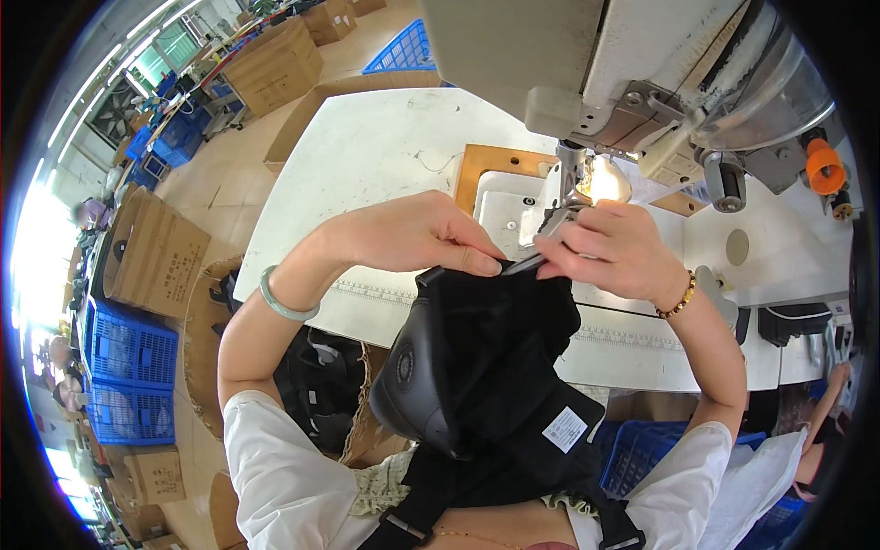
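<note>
A black bag (513, 357) hangs in front of me, with soft cloth on the right, a moulded dark shell (417, 380) on the left and a white label (564, 430) low down. My left hand (426, 236) is closed, pinching the bag's upper edge between thumb and fingers. In my right hand (605, 252) are small metal thread snips (526, 264), gripped in closed fingers. Their pointed end lies at the bag's top edge, close to my left fingertips. Part of the snips is hidden by the right fingers.
Just beyond my hands stands a sewing machine (587, 101) with a lit lamp, on a white table (367, 137). A carton (357, 403) of black pieces is left of the bag. Blue crates (133, 367) stand farther left; a person's arm (828, 403) shows at right.
</note>
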`<state>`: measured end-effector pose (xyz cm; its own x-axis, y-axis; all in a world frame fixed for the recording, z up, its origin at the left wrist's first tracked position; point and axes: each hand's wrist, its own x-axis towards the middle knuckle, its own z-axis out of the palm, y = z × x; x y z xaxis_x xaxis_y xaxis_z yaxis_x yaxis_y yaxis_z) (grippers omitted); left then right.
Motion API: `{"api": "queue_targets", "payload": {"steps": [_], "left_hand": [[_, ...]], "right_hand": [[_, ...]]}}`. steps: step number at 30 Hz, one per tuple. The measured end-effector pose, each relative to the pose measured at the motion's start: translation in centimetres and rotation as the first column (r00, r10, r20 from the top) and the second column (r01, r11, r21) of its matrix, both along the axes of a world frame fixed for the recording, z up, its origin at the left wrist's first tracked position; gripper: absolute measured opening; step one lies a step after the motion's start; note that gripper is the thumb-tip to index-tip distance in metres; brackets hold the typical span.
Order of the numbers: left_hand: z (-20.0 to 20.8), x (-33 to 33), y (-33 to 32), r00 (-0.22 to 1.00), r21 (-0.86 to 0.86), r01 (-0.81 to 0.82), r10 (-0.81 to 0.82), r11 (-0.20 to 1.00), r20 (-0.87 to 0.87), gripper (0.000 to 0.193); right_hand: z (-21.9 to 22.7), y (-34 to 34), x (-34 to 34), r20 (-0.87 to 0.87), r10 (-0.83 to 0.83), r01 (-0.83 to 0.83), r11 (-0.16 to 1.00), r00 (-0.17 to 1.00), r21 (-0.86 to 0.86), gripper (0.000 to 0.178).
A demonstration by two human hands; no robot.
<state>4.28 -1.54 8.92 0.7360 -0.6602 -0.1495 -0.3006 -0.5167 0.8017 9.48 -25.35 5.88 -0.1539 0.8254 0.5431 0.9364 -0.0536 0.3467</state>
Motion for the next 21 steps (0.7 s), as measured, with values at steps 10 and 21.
{"api": "queue_targets", "payload": {"steps": [10,21], "left_hand": [[0.2,-0.5,0.0,0.998,0.015,-0.051,0.051,0.999,-0.022,0.026],[0.2,-0.4,-0.2,0.995,0.021,-0.098,0.098,0.995,-0.008,0.026]], "right_hand": [[0.7,-0.8,-0.8,-0.139,-0.041,0.050,0.997,0.989,0.066,0.035],[0.1,-1.8,0.1,-0.226,-0.061,0.100,0.981,0.972,0.168,0.039]]}}
